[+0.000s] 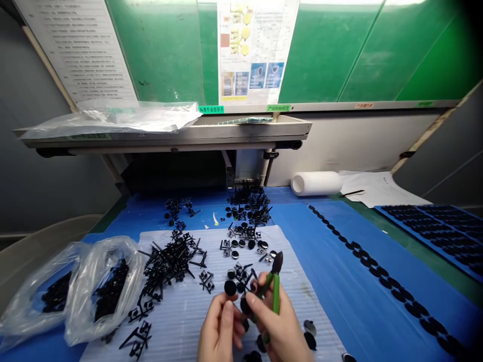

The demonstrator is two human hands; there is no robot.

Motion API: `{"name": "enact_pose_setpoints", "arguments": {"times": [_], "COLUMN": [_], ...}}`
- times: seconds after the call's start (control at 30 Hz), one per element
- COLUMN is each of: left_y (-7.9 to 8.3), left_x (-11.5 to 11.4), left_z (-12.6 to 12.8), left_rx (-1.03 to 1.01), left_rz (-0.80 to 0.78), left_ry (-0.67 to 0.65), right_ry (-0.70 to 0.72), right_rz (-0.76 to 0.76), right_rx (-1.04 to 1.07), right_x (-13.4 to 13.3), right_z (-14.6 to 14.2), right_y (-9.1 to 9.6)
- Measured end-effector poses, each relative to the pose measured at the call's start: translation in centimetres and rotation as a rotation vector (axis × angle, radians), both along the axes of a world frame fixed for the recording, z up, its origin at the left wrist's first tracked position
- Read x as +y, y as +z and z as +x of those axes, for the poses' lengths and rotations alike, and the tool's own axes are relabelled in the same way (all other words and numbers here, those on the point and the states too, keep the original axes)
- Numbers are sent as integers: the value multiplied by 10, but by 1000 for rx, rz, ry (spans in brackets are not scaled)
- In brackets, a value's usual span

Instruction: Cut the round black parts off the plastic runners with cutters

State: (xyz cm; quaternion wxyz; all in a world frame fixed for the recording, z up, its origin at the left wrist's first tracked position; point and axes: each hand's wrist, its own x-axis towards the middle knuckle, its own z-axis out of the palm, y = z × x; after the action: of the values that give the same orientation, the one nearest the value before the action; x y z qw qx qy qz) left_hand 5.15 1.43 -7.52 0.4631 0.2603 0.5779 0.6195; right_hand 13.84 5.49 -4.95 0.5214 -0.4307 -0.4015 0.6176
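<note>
Black disc [230, 288] is pinched by left hand [222, 327], cutters [276, 292] gripped by right hand [283, 324], below label [278, 108] “产品检验规范”.

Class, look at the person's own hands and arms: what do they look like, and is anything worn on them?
The left hand and right hand are both bare, without gloves. No ring, watch, sleeve or marking shows on either, though some fingers are partly hidden. The picture's lower edge cuts off the arms, so any sleeves further up cannot be seen.
</note>
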Motion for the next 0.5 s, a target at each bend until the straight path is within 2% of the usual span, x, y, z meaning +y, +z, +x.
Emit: {"name": "enact_pose_setpoints", "arguments": {"times": [0.07, 0.17, 0.27, 0.4, 0.5], "left_y": [6, 12, 14, 19, 27], "left_x": [7, 5, 1, 0, 0], "left_z": [3, 0, -6, -16, -24], "left_rx": [-50, -80, 71, 363, 278], "left_rz": [33, -17, -35, 26, -14], "left_ry": [26, 66, 76, 150, 114], "right_ry": [10, -1, 28, 137, 294], "right_rz": [-7, -26, -78, -86, 1], "right_rx": [-27, -43, -27, -152, -254], "right_x": [-14, -21, -22, -24, -20], "right_z": [-12, -18, -19, -12, 4], "right_y": [-3, -6, -8, -8, -9]}}
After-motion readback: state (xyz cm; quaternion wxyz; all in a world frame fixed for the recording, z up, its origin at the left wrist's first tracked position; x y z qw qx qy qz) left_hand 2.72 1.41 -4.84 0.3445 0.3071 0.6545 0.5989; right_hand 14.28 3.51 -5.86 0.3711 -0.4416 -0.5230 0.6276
